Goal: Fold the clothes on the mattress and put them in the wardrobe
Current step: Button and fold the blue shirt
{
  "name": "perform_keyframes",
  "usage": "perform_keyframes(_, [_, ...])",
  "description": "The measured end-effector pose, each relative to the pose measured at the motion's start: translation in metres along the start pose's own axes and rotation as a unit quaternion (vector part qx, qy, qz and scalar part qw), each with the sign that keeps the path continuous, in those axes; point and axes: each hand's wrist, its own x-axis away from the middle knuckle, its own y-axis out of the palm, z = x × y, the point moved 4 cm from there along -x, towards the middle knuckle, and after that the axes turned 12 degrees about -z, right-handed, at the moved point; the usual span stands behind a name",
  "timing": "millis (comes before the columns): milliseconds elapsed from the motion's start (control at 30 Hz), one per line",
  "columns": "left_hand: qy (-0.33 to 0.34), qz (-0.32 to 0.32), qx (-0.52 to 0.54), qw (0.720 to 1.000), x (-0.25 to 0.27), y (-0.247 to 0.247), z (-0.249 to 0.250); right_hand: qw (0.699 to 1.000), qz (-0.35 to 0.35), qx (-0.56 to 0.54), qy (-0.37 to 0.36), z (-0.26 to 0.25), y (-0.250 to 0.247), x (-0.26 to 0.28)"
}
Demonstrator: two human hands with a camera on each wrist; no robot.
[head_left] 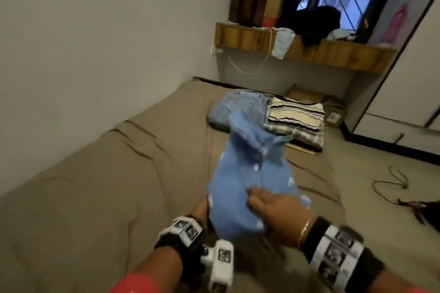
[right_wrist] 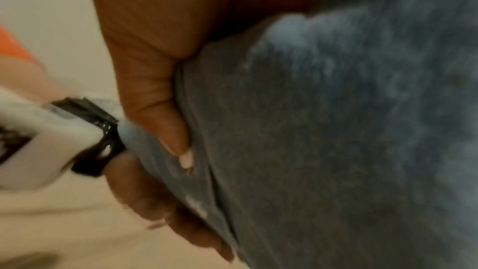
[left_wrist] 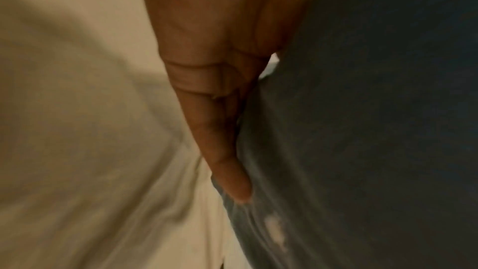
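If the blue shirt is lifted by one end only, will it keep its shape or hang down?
The blue shirt probably hangs down: it sags and creases between the left hand and right hand. It seems light, since thin cloth bunches under the fingers. Its half-made fold would likely open.

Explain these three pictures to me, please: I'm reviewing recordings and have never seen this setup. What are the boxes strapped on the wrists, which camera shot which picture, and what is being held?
No machine here: a person works with bare hands. The large picture comes from a camera worn on the head, looking down at the mattress. The white boxes with black patterns strapped to the wrists appear to be the wrist cameras; these give the two close, blurry pictures along each hand.

Both hands hold one light blue shirt. The left hand grips its near edge, thumb pressed on the cloth; the right hand grips it from the other side.

Further back on the mattress lie folded jeans and, beside them, a pile of folded clothes topped by a striped piece.
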Motion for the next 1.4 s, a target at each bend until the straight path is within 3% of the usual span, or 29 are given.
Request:
perform_keyframes(67, [-0.103,-0.02,0.013,0.994,0.016,0.0,-0.038,0.996,-0.071,-0.03,0.047,-0.002,0.08,0.012])
perform_keyframes(100, [-0.139,-0.004,-0.015,0.99,0.018,-0.008,-0.054,0.994,-0.074,-0.056,0.05,-0.009,0.105,0.022])
perform_keyframes(167, [-0.131,0.075,-0.1,0.984,0.016,-0.03,-0.064,0.991,-0.027,-0.124,0.047,-0.011,0.128,0.046])
perform_keyframes(233, [-0.087,0.136,-0.119,0.98,0.013,-0.047,-0.06,0.968,0.017,-0.248,0.034,-0.001,0.126,0.061])
perform_keyframes(267, [-0.075,0.135,-0.121,0.981,0.013,-0.046,-0.057,0.945,0.058,-0.319,0.048,0.012,0.12,0.068])
perform_keyframes(300, [-0.079,0.123,-0.123,0.981,0.014,-0.046,-0.057,0.918,0.12,-0.366,0.093,0.03,0.117,0.075])
perform_keyframes(333, [-0.087,0.105,-0.123,0.983,0.016,-0.043,-0.057,0.883,0.138,-0.42,0.154,0.047,0.121,0.081])
perform_keyframes(400, [-0.101,0.075,-0.136,0.983,0.023,-0.038,-0.059,0.838,0.055,-0.48,0.253,0.064,0.141,0.086])
perform_keyframes(467, [-0.104,0.057,-0.151,0.981,0.027,-0.037,-0.062,0.808,-0.009,-0.516,0.284,0.067,0.161,0.084])
perform_keyframes(533, [-0.117,0.019,-0.169,0.978,0.03,-0.032,-0.065,0.788,-0.011,-0.544,0.29,0.067,0.17,0.081])
perform_keyframes(600, [-0.131,-0.009,-0.197,0.972,0.031,-0.024,-0.071,0.747,0.019,-0.595,0.294,0.069,0.174,0.082])
perform_keyframes(667, [-0.101,0.031,-0.194,0.975,0.028,-0.021,-0.076,0.684,0.031,-0.669,0.29,0.07,0.172,0.086])
perform_keyframes(733, [-0.013,0.144,-0.186,0.972,0.025,-0.026,-0.074,0.645,0.026,-0.716,0.265,0.067,0.168,0.088])
perform_keyframes(800, [0.065,0.203,-0.245,0.946,0.025,-0.027,-0.072,0.633,0.045,-0.734,0.244,0.066,0.162,0.088])
perform_keyframes(900, [0.073,0.142,-0.302,0.94,0.023,-0.01,-0.08,0.634,0.082,-0.74,0.206,0.064,0.156,0.077])
perform_keyframes(933, [0.081,0.129,-0.278,0.948,0.023,-0.003,-0.081,0.636,0.093,-0.743,0.187,0.062,0.153,0.073])
perform_keyframes(1000, [0.115,0.119,-0.194,0.967,0.022,0.008,-0.079,0.612,0.118,-0.769,0.145,0.062,0.146,0.065])
perform_keyframes(1067, [0.096,0.135,-0.115,0.979,0.021,0.009,-0.083,0.593,0.129,-0.782,0.141,0.069,0.147,0.064])
perform_keyframes(1200, [0.03,0.145,-0.052,0.988,0.029,-0.004,-0.108,0.606,0.066,-0.772,0.18,0.075,0.174,0.079])
perform_keyframes(1267, [0.02,0.116,-0.042,0.992,0.031,-0.001,-0.107,0.575,0.035,-0.8,0.164,0.072,0.178,0.09])
perform_keyframes(1300, [0.022,0.114,-0.042,0.992,0.031,-0.001,-0.105,0.566,0.019,-0.811,0.146,0.072,0.178,0.093])
perform_keyframes(1400, [0.083,0.165,-0.087,0.979,0.029,-0.005,-0.096,0.576,0.016,-0.805,0.138,0.074,0.173,0.094])
